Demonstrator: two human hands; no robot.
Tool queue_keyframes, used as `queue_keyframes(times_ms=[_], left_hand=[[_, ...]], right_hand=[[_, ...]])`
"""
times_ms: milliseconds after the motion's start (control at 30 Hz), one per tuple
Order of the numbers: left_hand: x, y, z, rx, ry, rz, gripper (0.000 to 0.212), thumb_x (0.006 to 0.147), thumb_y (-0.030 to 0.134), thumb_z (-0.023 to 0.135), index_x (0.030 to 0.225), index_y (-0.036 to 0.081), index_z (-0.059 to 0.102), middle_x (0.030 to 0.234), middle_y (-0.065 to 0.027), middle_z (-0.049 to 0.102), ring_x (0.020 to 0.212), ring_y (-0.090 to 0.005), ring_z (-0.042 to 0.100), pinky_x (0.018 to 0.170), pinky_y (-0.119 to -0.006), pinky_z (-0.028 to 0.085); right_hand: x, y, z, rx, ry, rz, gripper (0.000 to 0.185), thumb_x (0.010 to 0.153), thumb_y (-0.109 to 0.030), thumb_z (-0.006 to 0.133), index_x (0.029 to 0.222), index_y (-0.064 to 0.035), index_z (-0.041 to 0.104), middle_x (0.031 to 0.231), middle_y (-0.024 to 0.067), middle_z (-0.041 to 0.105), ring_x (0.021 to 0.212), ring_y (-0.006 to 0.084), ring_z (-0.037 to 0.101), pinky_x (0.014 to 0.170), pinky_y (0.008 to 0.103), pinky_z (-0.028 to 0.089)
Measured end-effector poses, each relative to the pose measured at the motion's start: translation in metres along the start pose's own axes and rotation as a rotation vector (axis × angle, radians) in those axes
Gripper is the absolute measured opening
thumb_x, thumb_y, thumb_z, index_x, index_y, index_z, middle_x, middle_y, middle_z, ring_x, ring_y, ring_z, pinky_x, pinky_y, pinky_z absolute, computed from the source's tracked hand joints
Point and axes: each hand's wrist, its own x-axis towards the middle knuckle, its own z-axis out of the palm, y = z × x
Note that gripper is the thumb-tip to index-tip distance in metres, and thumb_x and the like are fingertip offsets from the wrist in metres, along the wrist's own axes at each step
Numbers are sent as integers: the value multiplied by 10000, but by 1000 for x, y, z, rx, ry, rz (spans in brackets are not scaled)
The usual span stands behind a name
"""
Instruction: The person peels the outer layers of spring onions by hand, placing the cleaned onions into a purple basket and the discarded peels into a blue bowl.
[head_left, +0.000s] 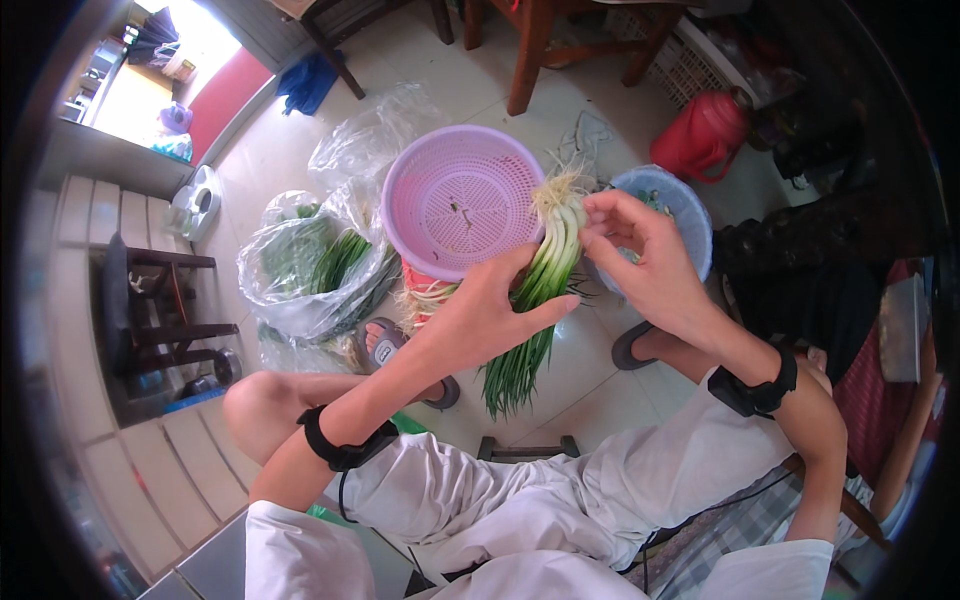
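My left hand (491, 304) is closed around a bunch of green onions (553, 262), whose white bulbs and stringy roots point up and whose green leaves hang down. At the bulb end, on the right side, the fingertips of my right hand (637, 247) touch the bunch; whether they grip a stalk cannot be told. Just left of the bulbs stands a round purple plastic colander (397, 217) with a few scraps at its bottom. More green onions (424, 300) lie partly hidden below it. A lined basin (697, 217) holding scraps sits behind my right hand.
Clear plastic bags (281, 300) with leafy greens stand on the tiled floor at the left. A red thermos (697, 135) is at the upper right. Wooden furniture legs (529, 67) rise at the top, and a dark stool (120, 307) is at the far left.
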Motion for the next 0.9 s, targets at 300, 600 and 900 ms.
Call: queue_keyframes(times_ms=[300,600,900], left_hand=[[4,8,-10,-361,-122,-182,528,1118,364,488,1517,18,491,1165,-93,646,1022,-161,576,952,-307,478],[2,0,-5,-185,-38,-53,457,1106,391,526,1361,13,551,977,-74,544,921,-136,548,745,-314,510],[2,6,-11,96,144,-16,418,1035,354,664,1218,-16,599,981,-145,647,903,-215,611,824,-365,493]], right_hand=[[6,4,-1,366,-2,61,235,1041,11,554,1270,60,579,1130,48,667,1068,112,640,951,284,538],[4,-4,1,341,11,26,239,1021,50,563,1256,57,608,1168,46,691,1088,85,632,965,255,496],[-1,-14,-1,163,-33,44,210,1057,-36,573,1237,51,638,1117,65,704,1037,109,666,947,296,542]])
